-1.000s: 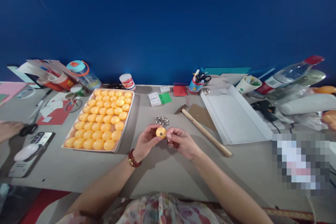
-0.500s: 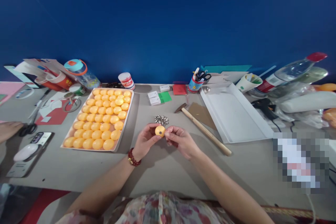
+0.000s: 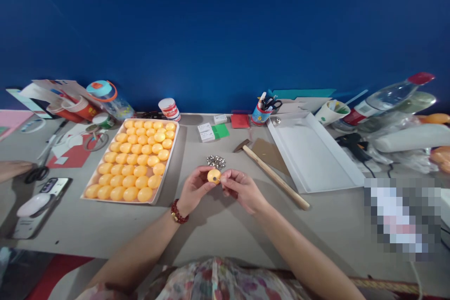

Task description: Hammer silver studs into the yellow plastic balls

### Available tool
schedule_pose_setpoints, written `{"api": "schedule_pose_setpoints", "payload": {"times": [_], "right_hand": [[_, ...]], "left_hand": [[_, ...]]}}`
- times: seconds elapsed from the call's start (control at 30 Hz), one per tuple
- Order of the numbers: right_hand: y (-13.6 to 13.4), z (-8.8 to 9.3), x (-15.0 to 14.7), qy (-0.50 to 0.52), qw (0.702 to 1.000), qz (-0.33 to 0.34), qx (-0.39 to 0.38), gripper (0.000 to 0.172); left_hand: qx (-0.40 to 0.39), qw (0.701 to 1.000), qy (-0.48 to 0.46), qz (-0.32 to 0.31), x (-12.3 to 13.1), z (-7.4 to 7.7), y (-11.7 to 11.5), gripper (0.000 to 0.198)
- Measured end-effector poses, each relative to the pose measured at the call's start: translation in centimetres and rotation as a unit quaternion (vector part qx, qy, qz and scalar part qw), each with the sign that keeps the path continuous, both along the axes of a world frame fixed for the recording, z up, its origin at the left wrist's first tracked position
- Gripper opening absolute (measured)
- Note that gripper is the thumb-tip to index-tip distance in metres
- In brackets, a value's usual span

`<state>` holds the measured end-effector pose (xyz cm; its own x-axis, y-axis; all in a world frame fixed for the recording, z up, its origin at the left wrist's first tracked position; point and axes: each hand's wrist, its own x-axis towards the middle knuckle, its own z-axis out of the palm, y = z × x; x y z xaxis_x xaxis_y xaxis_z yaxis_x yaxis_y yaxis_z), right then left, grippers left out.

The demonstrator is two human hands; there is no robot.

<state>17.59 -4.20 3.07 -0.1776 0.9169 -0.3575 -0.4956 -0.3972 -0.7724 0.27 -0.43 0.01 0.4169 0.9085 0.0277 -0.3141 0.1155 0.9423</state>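
Observation:
My left hand [image 3: 193,190] pinches a small orange ball [image 3: 213,176] with a dark spot on its face, just above the grey table. My right hand [image 3: 241,190] is closed beside it, its fingertips pressed against the ball's right side. A red bead bracelet [image 3: 177,213] circles my left wrist. A little pile of small silver metal pieces [image 3: 216,161] lies just behind the ball. To the left stands a white tray [image 3: 173,155] filled with several rows of the same orange balls.
A wooden-handled hammer [image 3: 274,176] lies right of my hands, beside an open white box [image 3: 309,154]. Scissors [image 3: 35,173], a phone [image 3: 52,186], red paper and cups crowd the left; another person's hand [image 3: 12,168] rests at the left edge. Bottles and a glue gun [image 3: 353,145] fill the right.
My hands and the ball have shifted very slightly; the ball has turned a little between my fingers. The other person's hand at the left edge has drawn back a bit.

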Motion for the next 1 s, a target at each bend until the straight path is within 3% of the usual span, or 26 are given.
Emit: {"api": "schedule_pose_setpoints", "payload": {"times": [0.4, 1.0], "right_hand": [[-0.01, 0.49, -0.12, -0.006, 1.000, -0.008, -0.010, 0.031], [-0.20, 0.31, -0.12, -0.062, 0.997, -0.017, 0.038, 0.028]], "left_hand": [[0.005, 1.000, 0.014, 0.008, 0.11, 0.24, 0.01, 0.035], [0.052, 0.997, 0.047, 0.040, 0.15, -0.26, -0.02, 0.033]]}}
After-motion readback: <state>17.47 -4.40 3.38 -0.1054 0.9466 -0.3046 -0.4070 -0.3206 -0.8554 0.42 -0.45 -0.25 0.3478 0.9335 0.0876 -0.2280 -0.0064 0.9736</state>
